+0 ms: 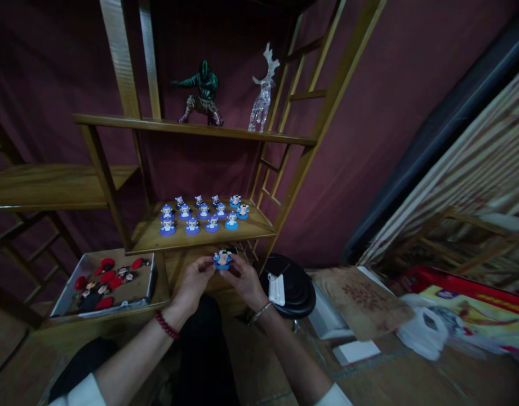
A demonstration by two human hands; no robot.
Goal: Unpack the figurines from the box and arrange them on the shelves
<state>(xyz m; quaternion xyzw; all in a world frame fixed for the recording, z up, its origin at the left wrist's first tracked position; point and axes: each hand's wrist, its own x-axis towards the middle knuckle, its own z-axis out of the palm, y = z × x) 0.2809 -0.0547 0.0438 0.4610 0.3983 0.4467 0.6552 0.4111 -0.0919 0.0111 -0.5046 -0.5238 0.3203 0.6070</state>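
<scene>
A small figurine on a blue base point(222, 260) is held upright between both hands, just in front of the middle shelf point(200, 239). My left hand point(196, 277) grips its left side with the fingertips. On the other side, my right hand point(242, 277) pinches the base. Several small figurines stand in rows on that shelf, most on purple bases, like the front-left one point(168, 227). At the right end of the rows are a few on light blue bases, among them one in front point(231, 221).
An open box point(153, 276) at lower left holds several red-based figurines. On the upper shelf point(234, 133) stand a green statue point(206, 84) and a clear deer point(262, 101). A black stool point(299, 290) with a white item, boxes and a plastic bag point(426, 332) are at right.
</scene>
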